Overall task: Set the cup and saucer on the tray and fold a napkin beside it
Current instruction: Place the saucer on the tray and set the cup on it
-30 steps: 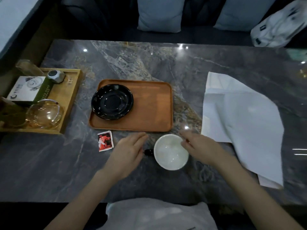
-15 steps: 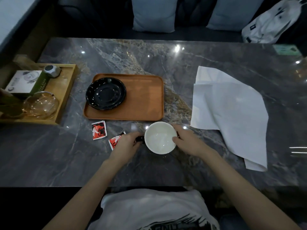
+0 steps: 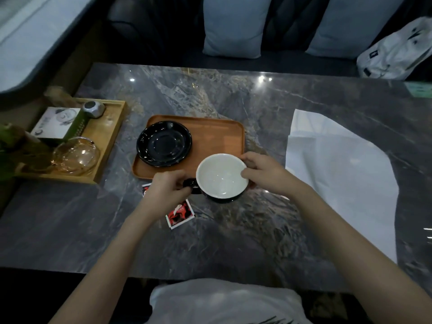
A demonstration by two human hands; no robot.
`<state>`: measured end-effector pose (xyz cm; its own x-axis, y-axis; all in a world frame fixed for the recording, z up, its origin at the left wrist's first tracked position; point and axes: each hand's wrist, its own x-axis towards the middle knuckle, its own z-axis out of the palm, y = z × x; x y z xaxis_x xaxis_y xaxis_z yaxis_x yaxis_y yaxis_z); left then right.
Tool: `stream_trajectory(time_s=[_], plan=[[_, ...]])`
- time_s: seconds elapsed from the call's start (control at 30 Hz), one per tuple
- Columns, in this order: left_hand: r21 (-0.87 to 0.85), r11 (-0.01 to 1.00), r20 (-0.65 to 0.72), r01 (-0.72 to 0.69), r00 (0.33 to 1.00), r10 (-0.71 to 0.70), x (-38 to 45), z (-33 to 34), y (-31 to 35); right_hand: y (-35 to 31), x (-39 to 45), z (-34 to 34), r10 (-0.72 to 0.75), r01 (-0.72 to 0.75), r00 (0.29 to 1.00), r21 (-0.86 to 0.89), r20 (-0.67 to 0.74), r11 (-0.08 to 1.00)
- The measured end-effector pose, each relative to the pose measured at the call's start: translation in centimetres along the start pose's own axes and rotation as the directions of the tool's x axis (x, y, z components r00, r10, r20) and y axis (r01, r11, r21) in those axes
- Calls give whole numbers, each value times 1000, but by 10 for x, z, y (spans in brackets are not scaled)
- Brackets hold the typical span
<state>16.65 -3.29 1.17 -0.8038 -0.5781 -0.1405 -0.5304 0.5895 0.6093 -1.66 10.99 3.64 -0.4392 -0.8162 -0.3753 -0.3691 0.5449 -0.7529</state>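
The desk (image 3: pixel 233 242) is a broad slab of polished grey stone, veined in brown and white, with glints of light on its gloss. On its right side lies the napkin (image 3: pixel 339 178), a big sheet of smooth white paper or cloth, creased and partly doubled over at its far corner. Left of centre sits the tray (image 3: pixel 217 139), a rounded rectangle of matte orange-brown wood with a low lip, and on its left half rests the saucer (image 3: pixel 164 143), a round, glossy black dish with a sunken ring in its middle. At the desk's left edge a paler, square-cornered wooden box tray (image 3: pixel 109 136) carries a domed clear glass bowl (image 3: pixel 76 155) and a small printed carton (image 3: pixel 56 123). The cup (image 3: pixel 222 176) is round, white and smooth inside, dark on the outside, with a dark handle pointing left; it overlaps the tray's near right corner in view, and seems to be lifted just clear of the desk, though that is hard to tell. The left hand (image 3: pixel 167 190) is curled with fingertips pinching the handle. The right hand (image 3: pixel 264 171) is half closed, thumb and fingers pressed to the cup's right rim and wall. Under the left wrist lies a small square red-and-black packet (image 3: pixel 180 215), flat, with a white border.
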Motion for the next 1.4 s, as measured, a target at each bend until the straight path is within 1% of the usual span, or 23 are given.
stream_trajectory(time_s=[0.1, 0.27, 0.4, 0.53, 0.63, 0.73, 0.87, 1.07, 1.4], plan=[[-12, 1000, -52, 24, 998, -25, 8, -20, -5, -20, 21, -2, -37, 37, 999, 1, 10, 999], [-62, 995, -147, 81, 985, -89, 21, -48, -22, -51, 59, 4, -80, 79, 997, 56, 1, 995], [-94, 987, -224, 131, 963, -149, 35, -60, -42, -70, 97, 17, -35, 38, 998, 75, -48, 996], [-146, 971, -265, 189, 938, -222, 50, -63, -61, -77, 135, 33, -18, 23, 991, 38, -131, 999], [-178, 959, -267, 222, 927, -264, 61, -63, -73, -75, 158, 44, -4, 14, 988, 61, -151, 998], [-159, 950, -244, 268, 922, -301, 71, -60, -84, -72, 174, 53, 16, -10, 993, 59, -113, 998], [-130, 953, -233, 274, 926, -297, 79, -54, -94, -66, 189, 64, 85, -75, 994, 124, -74, 989], [-106, 946, -218, 306, 921, -322, 86, -51, -108, -61, 199, 72, 44, -35, 997, 143, -60, 989], [-80, 920, -213, 384, 895, -392, 93, -49, -120, -56, 209, 76, -6, 24, 995, 183, -97, 983]])
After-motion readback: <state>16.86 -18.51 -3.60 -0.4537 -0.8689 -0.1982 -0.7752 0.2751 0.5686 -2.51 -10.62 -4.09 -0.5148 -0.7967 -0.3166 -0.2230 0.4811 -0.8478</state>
